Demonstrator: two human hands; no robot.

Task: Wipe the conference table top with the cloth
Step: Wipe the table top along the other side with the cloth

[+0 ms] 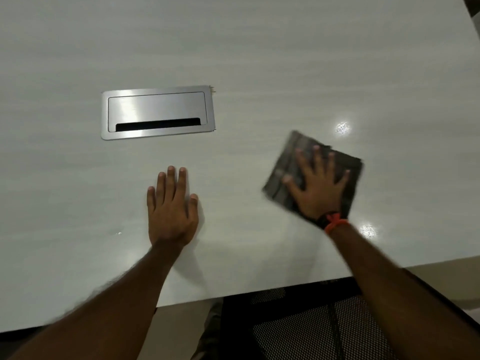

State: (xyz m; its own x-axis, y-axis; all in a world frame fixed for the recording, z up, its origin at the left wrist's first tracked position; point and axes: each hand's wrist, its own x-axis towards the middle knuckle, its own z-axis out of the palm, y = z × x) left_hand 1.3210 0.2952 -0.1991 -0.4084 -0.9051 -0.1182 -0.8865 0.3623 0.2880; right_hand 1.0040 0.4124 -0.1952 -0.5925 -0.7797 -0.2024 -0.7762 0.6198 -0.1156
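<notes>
- Head view: the dark folded cloth (306,167) lies flat on the pale, glossy table top (259,61), turned diamond-wise, one corner pointing away from me.
- My right hand (318,188) presses it, fingers straight and spread; it looks blurred.
- My left hand (172,211) rests flat on bare table, well apart from it.
- A brushed-metal cable hatch (158,112) sits beyond.

Pale glossy table top (259,61); brushed-metal cable hatch (157,112) set flush in it. Dark cloth (280,165) flat at right, left hand (171,214) flat near it.
</notes>
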